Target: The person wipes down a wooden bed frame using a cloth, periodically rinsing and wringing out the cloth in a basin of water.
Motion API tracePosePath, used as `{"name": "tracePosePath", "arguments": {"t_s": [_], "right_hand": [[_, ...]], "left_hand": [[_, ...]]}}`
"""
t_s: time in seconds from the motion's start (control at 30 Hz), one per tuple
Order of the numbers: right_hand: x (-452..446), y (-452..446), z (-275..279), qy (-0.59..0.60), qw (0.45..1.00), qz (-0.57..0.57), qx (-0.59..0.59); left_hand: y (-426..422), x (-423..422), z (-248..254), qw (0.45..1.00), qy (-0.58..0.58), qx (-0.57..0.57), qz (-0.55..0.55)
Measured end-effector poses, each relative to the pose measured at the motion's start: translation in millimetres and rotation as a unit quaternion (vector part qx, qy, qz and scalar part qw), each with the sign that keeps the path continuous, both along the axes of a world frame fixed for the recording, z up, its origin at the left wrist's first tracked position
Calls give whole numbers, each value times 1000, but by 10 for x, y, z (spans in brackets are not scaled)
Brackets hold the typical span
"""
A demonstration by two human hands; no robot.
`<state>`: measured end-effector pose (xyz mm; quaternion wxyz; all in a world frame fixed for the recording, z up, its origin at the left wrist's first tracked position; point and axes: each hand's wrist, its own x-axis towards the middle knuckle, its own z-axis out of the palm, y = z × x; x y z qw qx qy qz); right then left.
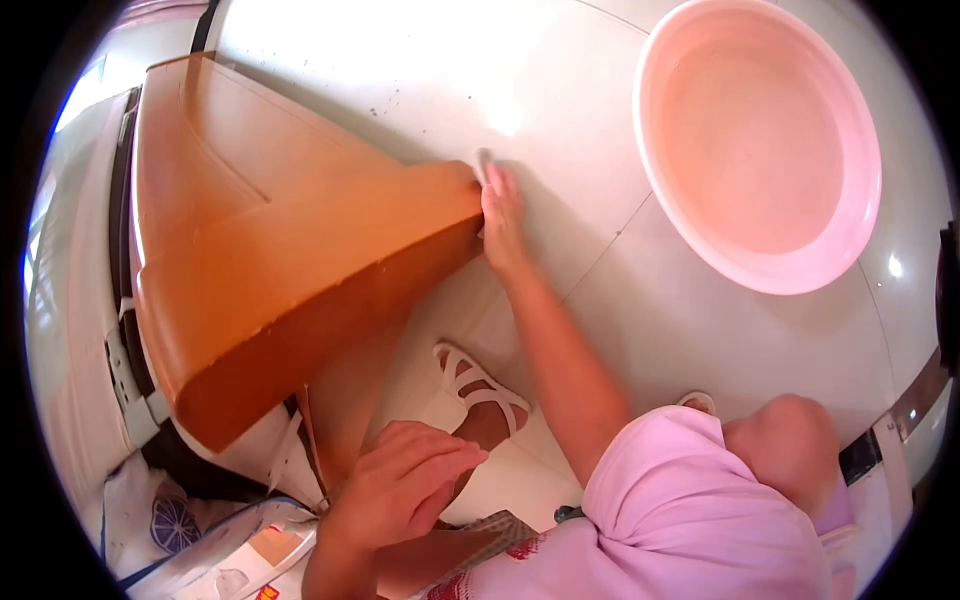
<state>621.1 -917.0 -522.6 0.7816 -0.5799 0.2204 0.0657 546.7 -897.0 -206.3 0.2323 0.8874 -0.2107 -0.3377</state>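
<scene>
My right hand [505, 215] reaches out to the narrow end of a brown wooden furniture piece [300, 220]. Its fingers are closed at that edge, around a small pale thing [485, 163], blurred and too small to name. Nearer to me, my left hand [405, 480] hovers below the front side of the wood, its fingers stretched out and slightly bent, with nothing seen in them. The furniture has a smooth top, a curved end at the left and chipped paint along its front edge.
A large pink basin [755, 150] holding water stands on the pale tiled floor [590, 330] at the right. My sandalled foot [480, 390] is between my hands. At lower left lie a bag with a blue citrus print [175, 522] and a printed package [265, 560].
</scene>
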Motion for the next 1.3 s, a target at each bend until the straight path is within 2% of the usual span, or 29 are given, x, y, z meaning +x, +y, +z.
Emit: {"name": "tracePosePath", "arguments": {"t_s": [0.03, 0.07, 0.13, 0.27, 0.37, 0.5, 0.57, 0.6, 0.63, 0.67, 0.7, 0.77, 0.83, 0.87, 0.9, 0.93, 1.0, 1.03, 1.07, 1.13, 1.17, 1.2, 1.3], "right_hand": [[-105, 136, 70, 17, 996, -64, 58], [-264, 315, 206, 20, 996, -57, 60], [-456, 614, 327, 102, 952, -164, 238], [-683, 579, 687, 136, 934, -138, 300], [-627, 498, 539, 133, 964, -155, 172], [-459, 426, 320, 119, 978, -174, 2], [-445, 530, 212, 95, 974, -205, -26], [-436, 580, 185, 81, 971, -224, -40], [-419, 657, 181, 52, 963, -260, -56], [-421, 729, 184, 46, 962, -270, -17], [-402, 746, 304, 40, 959, -281, 22], [-473, 815, 837, -43, 959, -265, -95], [-484, 782, 1316, -91, 951, -268, -122], [-530, 785, 1422, -135, 944, -267, -141], [-549, 788, 1254, -154, 944, -244, -161], [-471, 757, 1006, -156, 943, -247, -161], [-322, 723, 544, -83, 941, -322, -52], [-353, 765, 442, -86, 941, -322, -51], [-342, 794, 342, -72, 948, -307, 54], [-391, 792, 674, -59, 943, -286, 158], [-591, 952, 1034, -105, 957, -270, 12], [-691, 999, 1331, -150, 948, -247, -133], [-720, 964, 1394, -165, 949, -229, -144]], "left_hand": [[7, -74, 57, 1000, 2, 1, 17], [4, -153, 129, 999, 5, 1, 35], [55, -247, 192, 999, -6, 0, 38], [219, -275, 127, 999, -34, 6, 25], [243, -217, 106, 999, -36, -10, -1], [223, -7, -244, 997, -67, -47, 19], [201, 97, -426, 982, -188, -2, 6], [217, 62, -428, 982, -189, -8, 8], [233, 45, -402, 980, -174, -44, 85], [265, 34, -381, 972, -157, -79, 158], [354, -29, -384, 964, -163, -105, 184], [547, -157, -369, 964, -164, -117, 174], [621, -207, -378, 963, -163, -126, 173], [617, -235, -340, 962, -158, -135, 175], [619, -246, -315, 962, -157, -143, 174], [634, -248, -320, 962, -159, -145, 171], [682, -290, -349, 964, -188, -139, 126], [712, -317, -376, 963, -191, -140, 127], [744, -318, -420, 963, -192, -147, 117], [749, -297, -450, 963, -195, -153, 108], [716, -265, -466, 957, -214, -160, 116], [698, -254, -469, 950, -234, -165, 126], [707, -268, -423, 942, -255, -190, 112]]}}
